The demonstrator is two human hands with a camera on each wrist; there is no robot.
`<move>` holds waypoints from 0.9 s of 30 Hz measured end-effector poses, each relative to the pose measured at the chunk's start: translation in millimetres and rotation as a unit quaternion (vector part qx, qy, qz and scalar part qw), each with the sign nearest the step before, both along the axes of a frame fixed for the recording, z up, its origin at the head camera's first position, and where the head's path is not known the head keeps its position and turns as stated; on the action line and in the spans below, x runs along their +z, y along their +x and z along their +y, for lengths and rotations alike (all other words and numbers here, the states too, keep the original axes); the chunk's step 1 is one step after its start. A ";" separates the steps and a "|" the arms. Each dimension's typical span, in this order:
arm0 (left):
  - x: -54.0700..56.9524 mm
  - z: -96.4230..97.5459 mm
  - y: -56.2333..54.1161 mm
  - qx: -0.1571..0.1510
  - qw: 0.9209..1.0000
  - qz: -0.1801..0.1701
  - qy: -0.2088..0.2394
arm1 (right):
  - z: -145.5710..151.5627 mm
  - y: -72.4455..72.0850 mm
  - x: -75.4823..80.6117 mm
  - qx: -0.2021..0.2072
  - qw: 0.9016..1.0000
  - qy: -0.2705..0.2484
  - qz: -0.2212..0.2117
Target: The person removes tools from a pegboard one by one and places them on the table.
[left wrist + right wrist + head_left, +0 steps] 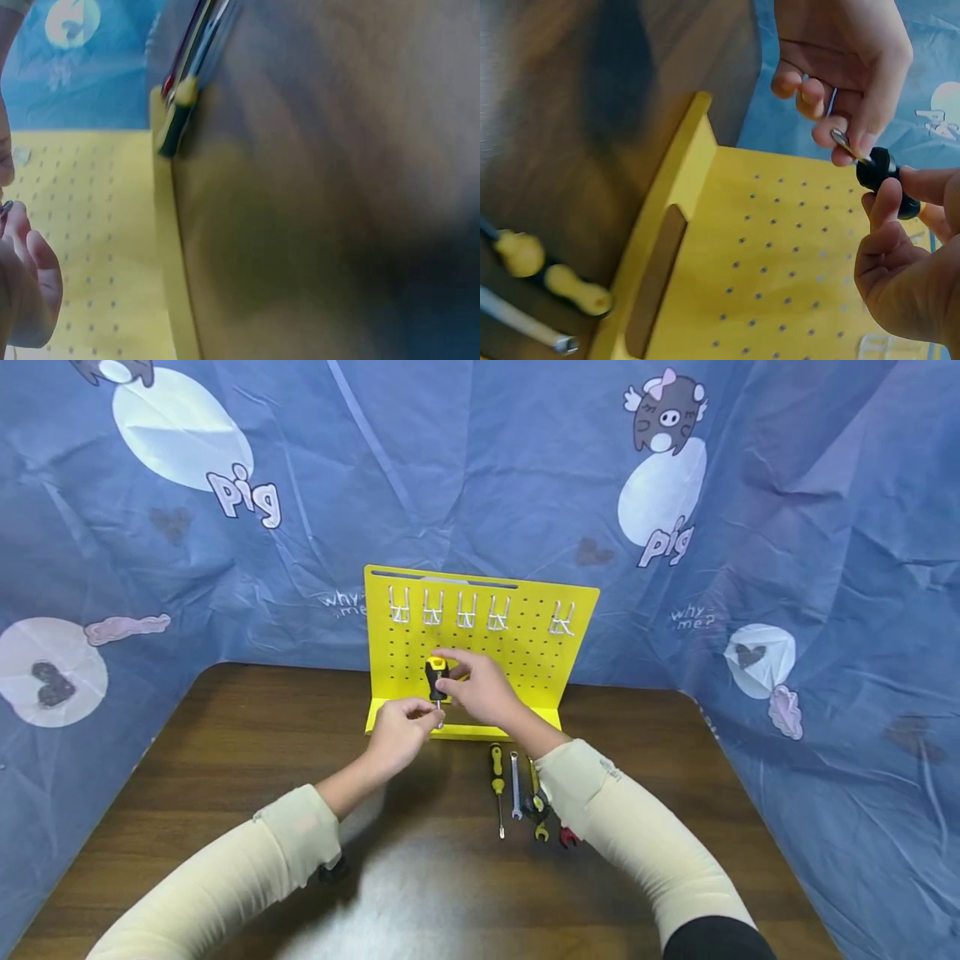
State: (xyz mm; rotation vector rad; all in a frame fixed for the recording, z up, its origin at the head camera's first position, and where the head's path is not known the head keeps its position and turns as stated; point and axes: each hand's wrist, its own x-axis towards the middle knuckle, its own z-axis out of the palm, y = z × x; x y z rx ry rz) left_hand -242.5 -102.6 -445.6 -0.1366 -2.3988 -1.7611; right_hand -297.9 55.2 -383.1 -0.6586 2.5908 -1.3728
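Observation:
A short screwdriver (435,675) with a black and yellow handle is held upright in front of the yellow pegboard (517,668). Its handle is gripped between the thumb and fingers of my right hand (482,689). Lower down, my left hand (400,737) pinches the metal shaft. The right wrist view shows the shaft tip (840,138) by the left fingers and the black handle (875,171) in the right fingers. In the left wrist view, the screwdriver is mostly cut off at the edge.
Several white wire hooks (432,607) line the pegboard's upper part. On the brown table (420,877), right of centre, lie a long screwdriver (497,768), a silver wrench (515,785), a yellow wrench (541,832) and a red-ended tool (568,837), partly covered by the right arm.

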 end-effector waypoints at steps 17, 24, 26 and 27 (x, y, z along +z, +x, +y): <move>-53.4 57.5 26.2 -0.014 0.992 -0.071 -0.104 | 57.7 13.0 -76.1 0.002 0.988 0.026 -0.152; -65.8 66.8 25.0 -0.016 0.984 -0.104 -0.143 | 65.4 10.8 -98.9 0.002 0.985 0.084 -0.153; -67.6 68.8 24.9 -0.016 0.982 -0.106 -0.154 | 67.1 10.8 -101.2 0.002 0.983 0.095 -0.154; -67.9 69.6 25.4 -0.016 0.981 -0.108 -0.160 | 67.7 11.0 -101.7 0.004 0.983 0.101 -0.155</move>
